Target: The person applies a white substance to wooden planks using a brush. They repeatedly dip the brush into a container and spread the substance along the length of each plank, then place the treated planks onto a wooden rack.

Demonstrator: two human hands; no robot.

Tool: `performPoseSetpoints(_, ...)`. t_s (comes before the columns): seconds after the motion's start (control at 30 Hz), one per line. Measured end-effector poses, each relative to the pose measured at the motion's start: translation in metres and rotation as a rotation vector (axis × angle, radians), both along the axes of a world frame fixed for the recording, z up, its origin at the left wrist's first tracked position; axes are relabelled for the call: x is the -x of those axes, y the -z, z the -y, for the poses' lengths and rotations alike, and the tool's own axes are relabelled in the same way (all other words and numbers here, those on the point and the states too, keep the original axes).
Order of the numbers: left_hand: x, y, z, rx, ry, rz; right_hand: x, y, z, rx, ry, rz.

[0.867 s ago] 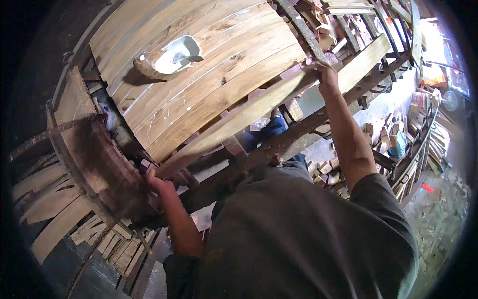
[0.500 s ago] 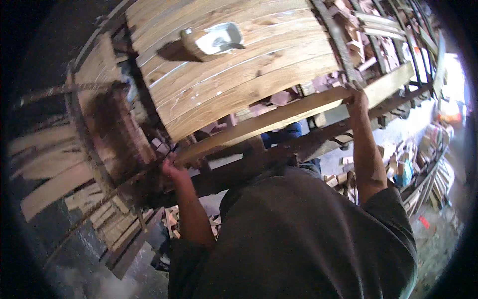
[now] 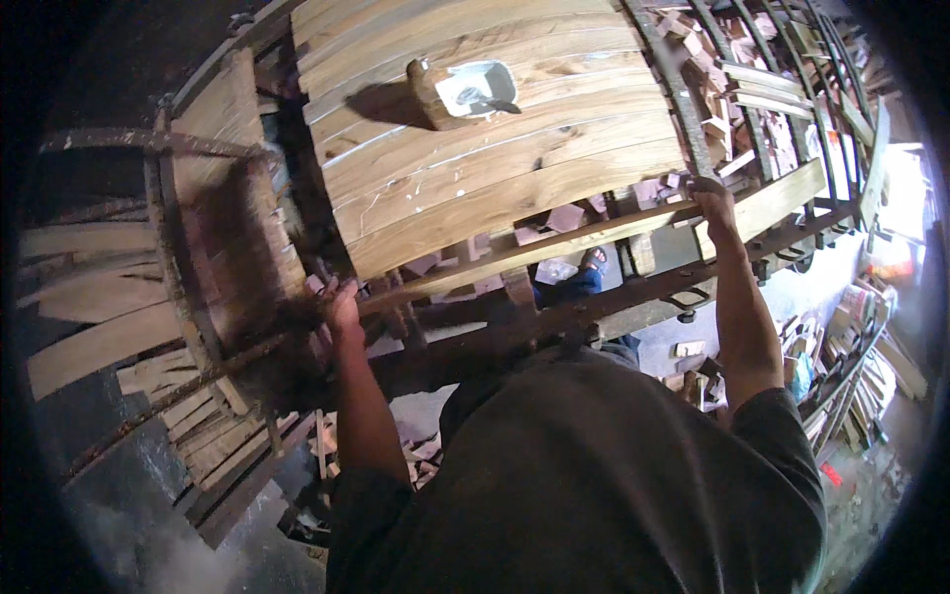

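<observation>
A long narrow wooden plank [image 3: 554, 246] spans between my two hands, just on the near side of a panel of boards. My left hand [image 3: 341, 305] grips its left end, fingers curled. Farther right, my right hand [image 3: 711, 201] is closed round the plank, its fingertips partly hidden. The panel [image 3: 495, 178] consists of several pale boards side by side, with white smears along some seams. On it stands an open-topped container [image 3: 479, 89] with white stuff inside and a dark tool lying in it. Another pale board [image 3: 767, 206] lies beyond my right hand.
A dark metal frame rail [image 3: 633, 292] with hooks runs along my side. Pinkish wood offcuts [image 3: 566, 216] show below the bars. Stacked planks [image 3: 104, 342] lie at the left, and scrap wood [image 3: 851, 346] is piled at the right. A sandalled foot [image 3: 594, 259] shows beneath.
The plank has come closer to the panel's near edge and turned, showing a narrower face. Both hands moved with it. The whole view has shifted slightly.
</observation>
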State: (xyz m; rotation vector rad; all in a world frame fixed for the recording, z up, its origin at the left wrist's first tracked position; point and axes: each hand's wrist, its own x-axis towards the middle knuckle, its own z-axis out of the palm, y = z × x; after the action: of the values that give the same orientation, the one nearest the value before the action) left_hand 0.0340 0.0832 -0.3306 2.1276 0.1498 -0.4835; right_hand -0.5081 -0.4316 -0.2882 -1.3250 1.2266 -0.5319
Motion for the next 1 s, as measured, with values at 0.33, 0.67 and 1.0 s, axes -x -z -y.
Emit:
performPoseSetpoints(0.33, -0.044, 0.012, 0.042, -0.043, 0.151, -0.201, -0.023, 0.023, 0.048, 0.380, -0.516, -0.738)
performPoseSetpoints(0.67, -0.030, -0.021, 0.068, 0.064, 0.132, -0.285, -0.062, 0.023, 0.060, 0.113, -0.285, -0.518)
performPoseSetpoints(1.0, -0.012, -0.034, 0.052, 0.019, -0.064, -0.332, -0.059, -0.019, 0.042, 0.000, -0.398, 0.014)
